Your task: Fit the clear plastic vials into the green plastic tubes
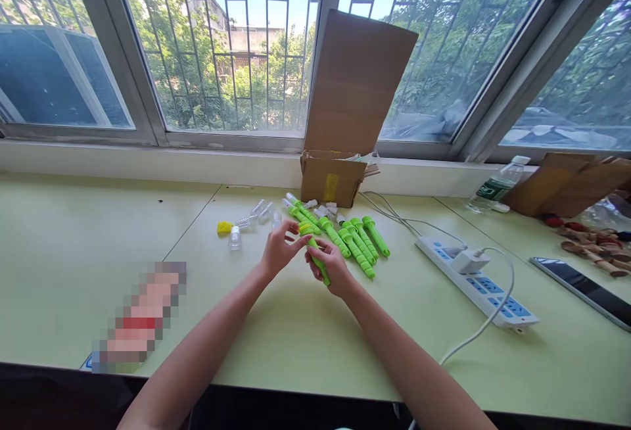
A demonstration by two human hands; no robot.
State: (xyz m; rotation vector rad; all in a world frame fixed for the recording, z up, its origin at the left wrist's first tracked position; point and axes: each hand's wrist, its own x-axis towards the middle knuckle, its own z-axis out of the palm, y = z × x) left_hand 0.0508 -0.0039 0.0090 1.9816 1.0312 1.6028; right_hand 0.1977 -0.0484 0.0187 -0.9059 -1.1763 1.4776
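My right hand [331, 265] is closed round a green ribbed plastic handle [317, 256], held just above the pale green table [296, 331]. My left hand [280, 247] pinches the upper end of that same handle with its fingertips. Just beyond my hands lies a row of several more green handles [357, 242], side by side, some with clear tips. To the left of them are several small clear plastic caps [249, 219] and a small yellow piece [224, 227].
An open cardboard box [331, 179] stands at the window sill behind the parts. A white and blue power strip [473, 280] with a charger and cables lies right. A phone [584, 290], a water bottle [495, 187] and wooden toys [594, 246] are far right.
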